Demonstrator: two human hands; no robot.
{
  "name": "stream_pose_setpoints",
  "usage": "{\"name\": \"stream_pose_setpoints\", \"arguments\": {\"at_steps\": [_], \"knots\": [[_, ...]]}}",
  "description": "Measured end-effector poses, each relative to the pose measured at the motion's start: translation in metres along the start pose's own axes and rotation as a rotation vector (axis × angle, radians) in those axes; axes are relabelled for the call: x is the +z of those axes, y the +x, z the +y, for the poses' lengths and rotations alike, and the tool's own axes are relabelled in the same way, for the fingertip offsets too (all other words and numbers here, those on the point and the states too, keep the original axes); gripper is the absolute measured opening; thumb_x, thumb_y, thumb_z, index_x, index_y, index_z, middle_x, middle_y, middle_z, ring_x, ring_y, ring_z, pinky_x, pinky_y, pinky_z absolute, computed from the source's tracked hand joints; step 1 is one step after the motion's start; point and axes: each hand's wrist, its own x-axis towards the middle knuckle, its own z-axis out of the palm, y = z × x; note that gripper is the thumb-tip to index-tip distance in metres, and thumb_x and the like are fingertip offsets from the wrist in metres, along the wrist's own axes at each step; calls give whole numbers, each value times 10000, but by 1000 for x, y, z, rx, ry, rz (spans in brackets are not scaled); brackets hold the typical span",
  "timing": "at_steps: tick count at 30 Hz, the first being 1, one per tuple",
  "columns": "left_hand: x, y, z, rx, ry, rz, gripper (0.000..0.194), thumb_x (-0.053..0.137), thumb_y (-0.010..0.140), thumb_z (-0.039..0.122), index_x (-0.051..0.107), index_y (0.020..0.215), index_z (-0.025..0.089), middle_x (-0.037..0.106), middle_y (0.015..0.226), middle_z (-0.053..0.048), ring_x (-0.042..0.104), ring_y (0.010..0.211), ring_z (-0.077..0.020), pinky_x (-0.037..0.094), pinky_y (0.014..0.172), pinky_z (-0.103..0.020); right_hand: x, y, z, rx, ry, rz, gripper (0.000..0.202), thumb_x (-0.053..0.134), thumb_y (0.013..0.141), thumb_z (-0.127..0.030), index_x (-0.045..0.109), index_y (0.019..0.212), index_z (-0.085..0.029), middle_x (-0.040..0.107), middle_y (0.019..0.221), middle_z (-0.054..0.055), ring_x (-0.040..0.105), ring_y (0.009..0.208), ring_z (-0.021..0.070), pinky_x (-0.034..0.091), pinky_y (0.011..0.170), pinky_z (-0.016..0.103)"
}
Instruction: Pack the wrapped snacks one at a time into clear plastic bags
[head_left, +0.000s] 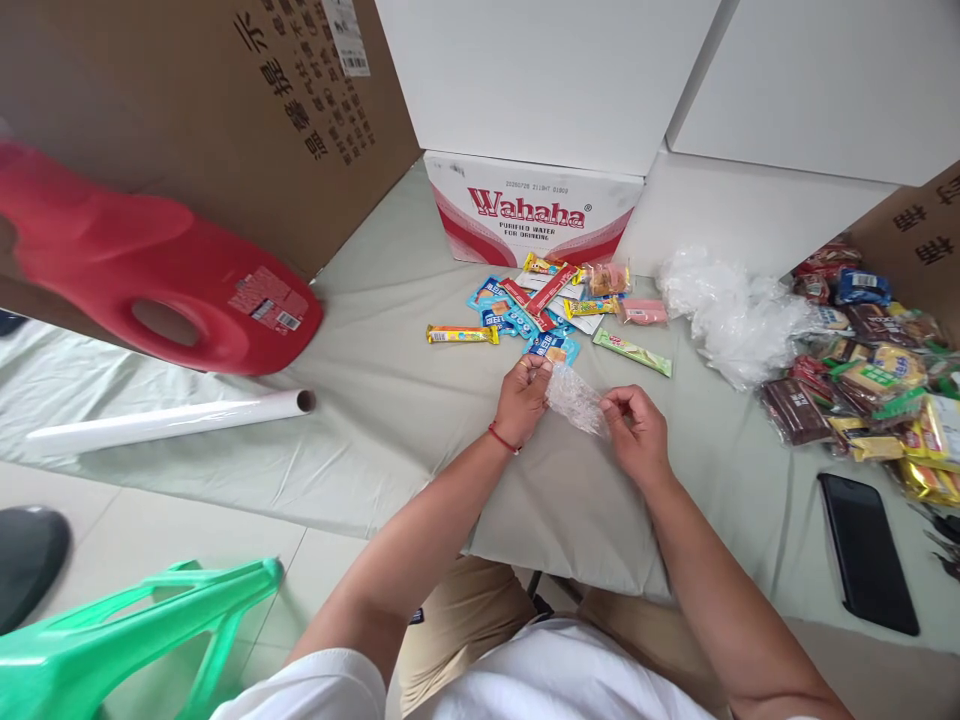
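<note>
A crinkled clear plastic bag is stretched between my two hands above the cloth. My left hand, with a red cord at the wrist, pinches its left end. The fingers of my right hand are closed on its right end. Just beyond my left fingertips lies a blue snack packet. Farther back is a loose pile of wrapped snacks, with a red stick packet on top. A yellow snack bar lies left of the pile, and a green stick packet lies to its right.
Clear plastic bags are heaped right of the snacks, beside many wrapped snacks. A black phone lies near the right edge. At left are a red jug and a white roll. A Wahaha carton stands behind.
</note>
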Motion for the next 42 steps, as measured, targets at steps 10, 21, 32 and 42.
{"name": "stream_pose_setpoints", "arguments": {"at_steps": [10, 21, 32, 42], "knots": [[4, -9, -3, -1, -5, -174, 678, 766, 724, 711, 472, 1122, 248, 536, 783, 61, 378, 501, -52, 291, 467, -218, 10, -1, 10, 27, -63, -57, 139, 579, 967, -333, 685, 920, -256, 648, 832, 27, 540, 751, 195, 447, 722, 349], [1, -9, -10, 86, 281, -256, 301, 780, 748, 417, 628, 834, 172, 611, 820, 1, 552, 726, -124, 469, 674, -253, 8, 4, 4, 384, 536, 73, 183, 770, 792, -395, 684, 855, -247, 632, 796, -13, 518, 684, 140, 445, 652, 270], [0, -6, -4, 0, 135, -180, 439, 801, 724, 565, 645, 807, 163, 532, 606, 56, 438, 543, -77, 348, 531, -224, -4, 13, 15, 514, 798, 180, 253, 783, 721, -347, 602, 871, -253, 641, 935, 12, 541, 702, 131, 447, 541, 234], [2, -7, -5, 34, 131, -150, 395, 858, 668, 469, 654, 807, 161, 612, 677, 32, 517, 594, -82, 413, 581, -226, 0, 7, 18, 440, 406, 306, 286, 736, 849, -516, 645, 885, -247, 526, 626, -61, 404, 491, 109, 335, 448, 252]]}}
